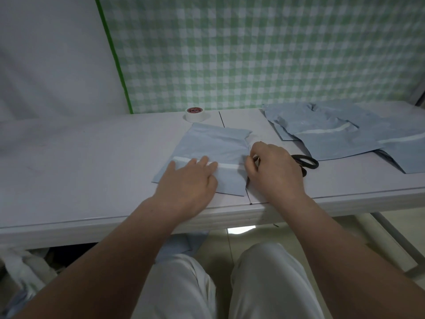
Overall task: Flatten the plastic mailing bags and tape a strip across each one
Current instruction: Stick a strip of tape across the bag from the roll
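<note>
A light blue mailing bag (211, 143) lies flat on the white table (92, 162) in front of me. A white tape strip (227, 167) runs across its lower half. My left hand (188, 180) presses flat on the strip and the bag, fingers straight. My right hand (273, 166) sits at the bag's right edge, fingers curled round the black scissors (307, 162), whose handles stick out to the right. The scissor blades are hidden under the hand.
A white tape roll (195, 114) stands at the table's back edge. A pile of blue bags (340, 134) with tape strips lies at the right. More blue bags (181, 245) lie on the floor under the table, by my knees.
</note>
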Tool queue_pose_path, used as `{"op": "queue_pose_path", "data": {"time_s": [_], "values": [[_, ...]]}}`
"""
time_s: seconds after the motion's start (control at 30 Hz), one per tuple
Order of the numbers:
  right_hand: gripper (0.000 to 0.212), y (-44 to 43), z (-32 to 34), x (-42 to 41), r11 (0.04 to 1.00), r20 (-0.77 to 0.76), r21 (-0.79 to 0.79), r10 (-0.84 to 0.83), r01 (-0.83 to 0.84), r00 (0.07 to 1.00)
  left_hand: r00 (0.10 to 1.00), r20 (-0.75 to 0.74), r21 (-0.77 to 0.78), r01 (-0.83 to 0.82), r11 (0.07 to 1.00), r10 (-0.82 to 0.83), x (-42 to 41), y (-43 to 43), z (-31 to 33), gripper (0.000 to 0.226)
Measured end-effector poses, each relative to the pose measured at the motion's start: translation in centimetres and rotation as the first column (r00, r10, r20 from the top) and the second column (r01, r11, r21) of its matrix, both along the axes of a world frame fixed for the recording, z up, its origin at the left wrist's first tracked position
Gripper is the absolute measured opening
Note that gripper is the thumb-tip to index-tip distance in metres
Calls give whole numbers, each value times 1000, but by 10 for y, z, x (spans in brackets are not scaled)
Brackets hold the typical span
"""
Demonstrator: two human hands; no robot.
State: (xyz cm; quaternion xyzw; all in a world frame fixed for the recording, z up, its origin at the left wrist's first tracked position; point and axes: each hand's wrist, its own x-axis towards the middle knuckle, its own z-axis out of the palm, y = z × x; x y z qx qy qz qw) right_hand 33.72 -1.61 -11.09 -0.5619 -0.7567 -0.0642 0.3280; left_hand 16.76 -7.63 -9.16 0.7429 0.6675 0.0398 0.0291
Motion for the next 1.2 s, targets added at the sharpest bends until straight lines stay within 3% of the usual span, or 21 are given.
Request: {"op": "queue_pose_path", "data": {"time_s": [0.23, 0.37, 0.43, 0.5, 0.6, 0.67, 0.77, 0.83, 0.9, 0.97, 1.07, 1.2], "values": [[19, 1, 1, 0, 1000, -32, -21, 18, -19, 999, 983, -31, -98, -182, 978, 180, -28, 4, 4, 49], [16, 2, 0, 1, 998, -113, -23, 47, -50, 992, 954, -112, -13, -281, 959, 278, -25, 10, 8, 39], [18, 3, 0, 2, 995, -211, -41, 78, -89, 974, 972, -11, 158, -232, 960, 237, -15, 14, 9, 28], [23, 4, 0, 3, 990, -284, -40, 121, -138, 951, 972, 211, 282, -165, 945, 106, 2, 18, 12, 32], [30, 3, 0, 5, 980, -335, 12, 191, -199, 923, 834, 548, 202, -50, 978, -71, 30, 25, 19, 49], [30, 1, 2, 7, 975, -426, 24, 210, -221, 880, 787, 606, 172, 14, 985, -117, 43, 30, 19, 53], [18, -3, 7, 10, 961, -572, -5, 223, -275, 789, 756, 640, 210, 0, 978, -138, 48, 40, 13, 40], [9, -7, 8, 14, 959, -602, 22, 238, -281, 763, 637, 767, 172, -87, 981, -78, 45, 47, 6, 19], [10, -8, 7, 21, 987, -545, 64, 160, -149, 823, 402, 916, 38, -144, 989, 23, 42, 49, 2, 8], [15, -7, 7, 34, 996, -389, 38, -59, 80, 920, 272, 958, -45, -165, 985, 89, 38, 51, -2, 10], [24, -6, 16, 49, 944, -62, -206, -275, 258, 959, 222, 969, -75, -174, 982, 113, 35, 53, -3, 11], [12, -5, 39, 47, 875, 169, -376, -259, 306, 951, 224, 959, -131, -183, 974, 171, 35, 55, 2, 11]]}}
